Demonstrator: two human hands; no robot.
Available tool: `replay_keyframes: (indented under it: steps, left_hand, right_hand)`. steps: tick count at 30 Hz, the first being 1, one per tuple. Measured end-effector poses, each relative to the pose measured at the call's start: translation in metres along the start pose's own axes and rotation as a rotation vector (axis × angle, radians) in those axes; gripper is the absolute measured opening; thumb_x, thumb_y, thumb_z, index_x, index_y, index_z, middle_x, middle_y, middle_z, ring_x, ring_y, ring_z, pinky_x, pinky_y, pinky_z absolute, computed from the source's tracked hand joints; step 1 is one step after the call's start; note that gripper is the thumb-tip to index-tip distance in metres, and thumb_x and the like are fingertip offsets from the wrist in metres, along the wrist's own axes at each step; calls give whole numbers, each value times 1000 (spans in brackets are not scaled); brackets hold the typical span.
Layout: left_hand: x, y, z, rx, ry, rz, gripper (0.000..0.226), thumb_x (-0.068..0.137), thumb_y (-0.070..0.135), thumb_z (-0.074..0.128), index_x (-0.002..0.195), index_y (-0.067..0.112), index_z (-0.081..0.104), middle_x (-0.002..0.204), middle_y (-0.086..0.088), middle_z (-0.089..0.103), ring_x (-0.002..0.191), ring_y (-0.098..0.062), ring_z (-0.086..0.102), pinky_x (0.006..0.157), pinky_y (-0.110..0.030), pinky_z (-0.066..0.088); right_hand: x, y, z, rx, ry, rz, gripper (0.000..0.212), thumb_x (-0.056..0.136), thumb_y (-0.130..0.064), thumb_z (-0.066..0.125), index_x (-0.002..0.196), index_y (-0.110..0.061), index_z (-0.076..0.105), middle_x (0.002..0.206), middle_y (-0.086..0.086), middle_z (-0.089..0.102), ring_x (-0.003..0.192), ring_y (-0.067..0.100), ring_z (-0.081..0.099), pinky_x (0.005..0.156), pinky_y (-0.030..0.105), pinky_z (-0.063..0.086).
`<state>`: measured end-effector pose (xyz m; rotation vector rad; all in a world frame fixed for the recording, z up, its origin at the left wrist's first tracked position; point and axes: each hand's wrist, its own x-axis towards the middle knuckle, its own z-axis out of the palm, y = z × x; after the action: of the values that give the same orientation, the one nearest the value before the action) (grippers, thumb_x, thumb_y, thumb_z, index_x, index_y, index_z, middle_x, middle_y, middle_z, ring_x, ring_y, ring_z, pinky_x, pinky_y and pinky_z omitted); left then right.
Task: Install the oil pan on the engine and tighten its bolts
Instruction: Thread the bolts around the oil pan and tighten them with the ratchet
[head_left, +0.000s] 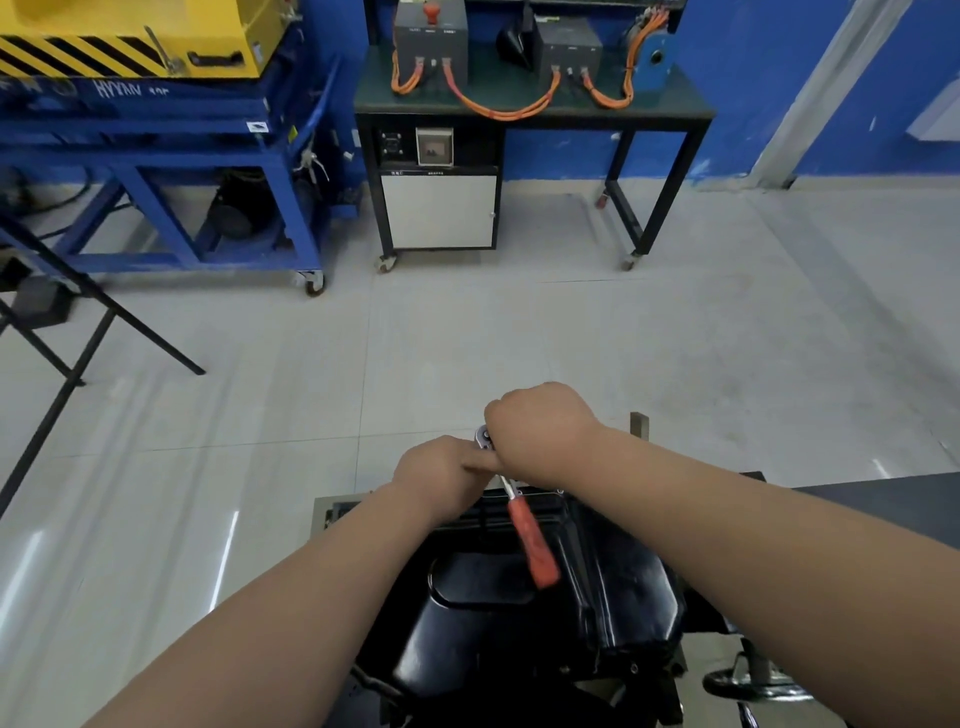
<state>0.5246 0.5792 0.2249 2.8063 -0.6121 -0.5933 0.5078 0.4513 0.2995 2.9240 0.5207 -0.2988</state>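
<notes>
A glossy black oil pan (545, 613) lies on top of the engine at the bottom centre. A ratchet wrench with an orange handle (532, 543) stands at the pan's far edge, its metal head (483, 435) showing between my hands. My right hand (540, 431) is curled over the ratchet's head end from above. My left hand (441, 475) sits just left of it, fingers curled at the shaft below the head. The orange handle hangs free, pointing toward me. The bolt and socket under the hands are hidden.
A black workbench on castors (535, 111) with grey boxes and orange cables stands at the back. A blue steel frame (171, 171) carrying a yellow machine is at the back left. A black folding stand (57, 332) is at the left. A dark tabletop (883, 499) is at the right.
</notes>
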Motion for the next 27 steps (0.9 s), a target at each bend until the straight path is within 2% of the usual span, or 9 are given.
replay_keyframes:
  steps: [3, 6, 8, 12, 14, 19, 21, 25, 27]
  left_hand:
    - [-1, -2, 3, 127, 11, 122, 24, 92, 26, 33, 83, 15, 52, 87, -10, 64, 75, -29, 54, 59, -28, 35]
    - [0, 0, 5, 166, 53, 146, 28, 95, 35, 31, 84, 17, 50, 90, -11, 65, 80, -28, 60, 58, -29, 34]
    - [-1, 3, 5, 160, 73, 102, 33, 94, 39, 28, 76, 20, 47, 87, -9, 65, 73, -26, 56, 57, -29, 33]
    - [0, 4, 3, 153, 34, 4, 29, 90, 24, 31, 62, 20, 37, 85, -7, 65, 66, -25, 47, 57, -27, 36]
    - [0, 5, 2, 155, -8, 27, 24, 88, 18, 33, 67, 17, 45, 87, -8, 65, 69, -26, 50, 59, -27, 37]
    - [1, 6, 6, 201, 75, 150, 29, 94, 33, 33, 93, 14, 56, 93, -10, 66, 86, -28, 62, 59, -29, 36]
    - [1, 9, 5, 178, 91, 96, 31, 92, 34, 33, 87, 17, 57, 90, -7, 66, 82, -27, 61, 59, -28, 36]
    - [2, 8, 3, 125, 38, -8, 20, 87, 21, 34, 72, 21, 48, 85, -4, 65, 67, -24, 50, 58, -26, 36]
    - [3, 7, 4, 106, 19, 26, 22, 89, 23, 33, 71, 19, 45, 84, -6, 64, 67, -24, 48, 57, -27, 35]
  right_hand:
    - [-1, 4, -3, -28, 31, -138, 34, 89, -49, 45, 87, -16, 56, 90, 3, 59, 76, 23, 57, 64, 33, 37]
    - [-2, 14, -7, -58, 57, -294, 21, 93, -26, 47, 110, -18, 54, 107, 3, 54, 100, 24, 52, 82, 35, 38]
    - [-2, 14, -9, -80, 56, -310, 19, 93, -23, 48, 110, -17, 54, 106, 3, 53, 98, 24, 53, 80, 35, 37]
    - [-2, 3, -8, -60, -11, -127, 36, 89, -53, 43, 87, -20, 58, 79, -1, 56, 75, 24, 59, 62, 30, 34]
    - [-3, 2, -7, -45, -68, -71, 42, 87, -59, 42, 77, -20, 56, 68, -2, 48, 67, 24, 55, 53, 28, 32]
    - [-5, 15, -10, -102, 33, -283, 23, 92, -28, 47, 110, -18, 55, 107, 2, 54, 100, 24, 53, 77, 35, 37]
    - [-6, 14, -9, -107, 33, -277, 21, 91, -29, 48, 108, -18, 55, 105, 1, 55, 97, 24, 54, 78, 35, 37]
    - [-5, 3, -2, -24, -24, -62, 40, 87, -53, 44, 83, -15, 60, 81, 1, 59, 72, 24, 59, 57, 29, 35]
    - [-5, 5, -2, 6, -55, -54, 41, 87, -52, 45, 84, -15, 63, 76, 1, 56, 74, 24, 60, 52, 28, 34]
